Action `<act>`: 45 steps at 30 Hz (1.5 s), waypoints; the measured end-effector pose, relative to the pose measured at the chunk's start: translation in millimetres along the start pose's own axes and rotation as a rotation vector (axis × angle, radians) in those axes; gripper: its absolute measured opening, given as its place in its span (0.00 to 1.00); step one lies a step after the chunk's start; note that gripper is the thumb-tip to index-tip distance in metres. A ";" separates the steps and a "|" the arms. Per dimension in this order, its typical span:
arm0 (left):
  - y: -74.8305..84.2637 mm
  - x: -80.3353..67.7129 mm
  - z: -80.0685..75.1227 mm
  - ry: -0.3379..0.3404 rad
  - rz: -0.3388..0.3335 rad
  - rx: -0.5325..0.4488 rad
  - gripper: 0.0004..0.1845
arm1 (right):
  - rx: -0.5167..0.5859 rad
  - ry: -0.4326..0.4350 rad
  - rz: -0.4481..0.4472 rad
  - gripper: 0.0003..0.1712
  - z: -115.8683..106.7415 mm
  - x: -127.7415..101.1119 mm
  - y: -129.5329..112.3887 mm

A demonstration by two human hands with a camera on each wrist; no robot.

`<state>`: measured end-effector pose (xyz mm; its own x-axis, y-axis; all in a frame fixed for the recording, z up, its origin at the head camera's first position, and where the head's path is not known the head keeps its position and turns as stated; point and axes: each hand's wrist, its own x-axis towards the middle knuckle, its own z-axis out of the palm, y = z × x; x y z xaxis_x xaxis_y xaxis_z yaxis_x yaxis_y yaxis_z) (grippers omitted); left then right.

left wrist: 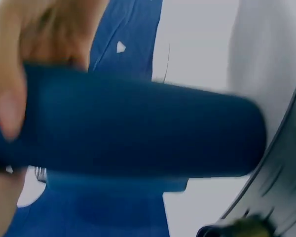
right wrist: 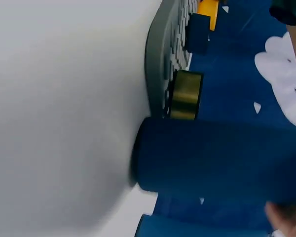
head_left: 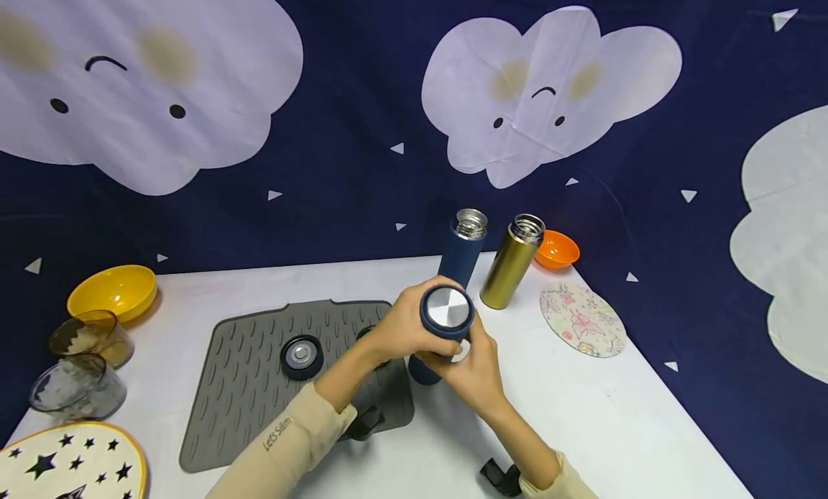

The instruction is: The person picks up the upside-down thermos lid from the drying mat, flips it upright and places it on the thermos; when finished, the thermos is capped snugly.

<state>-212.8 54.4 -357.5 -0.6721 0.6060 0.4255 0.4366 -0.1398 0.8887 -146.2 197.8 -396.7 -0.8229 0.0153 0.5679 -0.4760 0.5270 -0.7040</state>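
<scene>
Both hands are on a dark blue vacuum flask point(left wrist: 148, 128), capped by a blue lid with a brushed silver top point(head_left: 448, 308). My left hand point(head_left: 404, 326) curls round its upper part from the left, just below the lid. From the right, my right hand point(head_left: 475, 369) wraps it near the top, and its fingertips show at the flask's side in the right wrist view. The flask's base is right at the white table. Behind it stands a second blue flask point(head_left: 461, 254), lidless, its steel neck showing. To the right is a lidless gold flask point(head_left: 507, 272).
A grey drying mat point(head_left: 246, 384) lies at left, bearing a round lid point(head_left: 302, 356) and another lid partly hidden by the left hand. Farther left are a yellow bowl point(head_left: 113, 294), two glass bowls and a starry plate point(head_left: 77, 456). An orange bowl point(head_left: 558, 250) and patterned oval mat point(head_left: 582, 319) lie right.
</scene>
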 end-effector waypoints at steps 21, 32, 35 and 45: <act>23.5 -96.8 -72.7 0.364 -0.313 0.212 0.42 | -0.014 0.095 0.248 0.43 36.1 99.5 -0.3; 15.9 -170.9 -95.6 0.542 -0.619 0.309 0.42 | -0.198 0.164 0.332 0.49 82.2 132.1 32.7; 4.8 -172.3 -100.3 0.546 -0.658 0.367 0.45 | -0.196 0.151 0.331 0.50 84.4 128.7 36.0; -40.6 -153.7 -96.0 0.451 -0.727 0.597 0.50 | -0.165 0.007 0.291 0.56 59.1 86.0 -4.3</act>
<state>-184.6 -108.2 -442.6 -0.9987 0.0233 -0.0451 -0.0206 0.6261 0.7794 -233.3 146.6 -370.0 -0.9146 0.1904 0.3567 -0.1646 0.6304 -0.7586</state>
